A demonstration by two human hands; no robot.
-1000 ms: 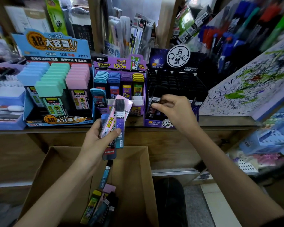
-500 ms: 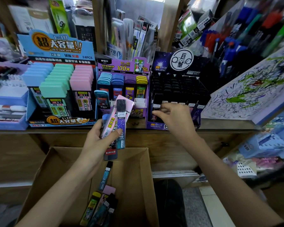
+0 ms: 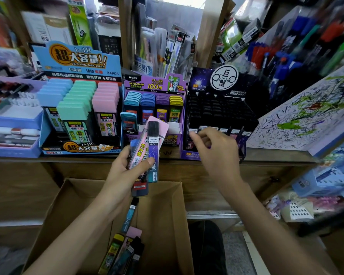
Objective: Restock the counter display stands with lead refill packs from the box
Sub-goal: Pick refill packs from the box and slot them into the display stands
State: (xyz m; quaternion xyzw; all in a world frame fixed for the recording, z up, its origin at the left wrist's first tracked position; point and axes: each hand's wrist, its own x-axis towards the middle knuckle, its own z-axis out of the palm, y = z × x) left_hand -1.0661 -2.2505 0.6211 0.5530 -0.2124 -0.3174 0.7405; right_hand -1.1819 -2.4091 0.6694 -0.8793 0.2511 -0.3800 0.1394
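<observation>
Head view, looking down at both hands in front of a wooden counter (image 3: pixel 270 153). The left hand (image 3: pixel 123 171) is raised over the cardboard box (image 3: pixel 167 211), forearm coming up from bottom left, palm turned toward the camera. Its fingers wrap behind a fanned bundle of lead refill packs (image 3: pixel 147 147) and the thumb presses across the front. The bundle stands roughly upright, with a black-capped purple pack in front, a pink one behind it and a dark one sticking out below the hand.

The right hand (image 3: pixel 216 149) reaches in from bottom right, wrist bent, back of hand up. It hovers at the front row of the black display stand (image 3: pixel 216 108), fingers bent and thumb pointing left. Motion blur here, so I cannot tell if it pinches a pack or holds nothing.

The black display stand sits on the counter at the right, full of black-capped packs. The purple display stand (image 3: pixel 155 86) is just beside it on the left, and the blue display stand (image 3: pixel 75 60) is further left.

More loose packs (image 3: pixel 125 249) lie in the bottom of the cardboard box, below the counter. A scribbled board (image 3: pixel 306 116) leans at the far right.
</observation>
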